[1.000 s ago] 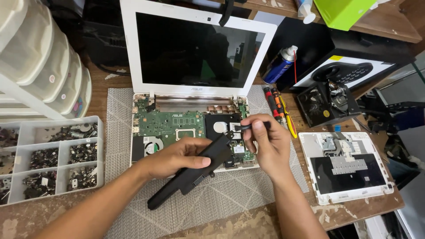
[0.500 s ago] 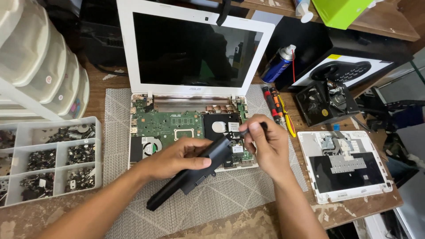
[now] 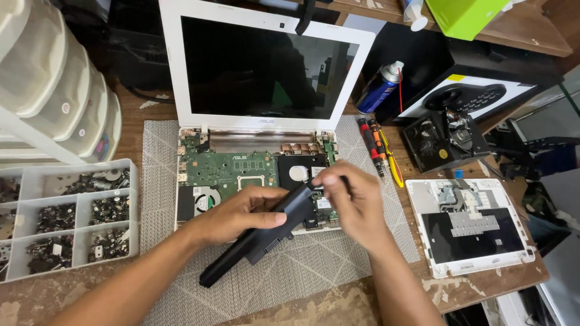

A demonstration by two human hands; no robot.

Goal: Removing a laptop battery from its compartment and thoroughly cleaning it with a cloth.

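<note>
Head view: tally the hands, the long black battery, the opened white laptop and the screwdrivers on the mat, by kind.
Hands: 2, left hand and right hand
Long black battery pack: 1
Opened white laptop: 1
Screwdrivers on the grey mat: 2, plus a yellow-handled tool
Total: 6

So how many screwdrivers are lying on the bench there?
2 with red-and-black handles, side by side right of the opened laptop, just below the blue spray can. A yellow tool beside them may be another; more could be hidden.
</note>
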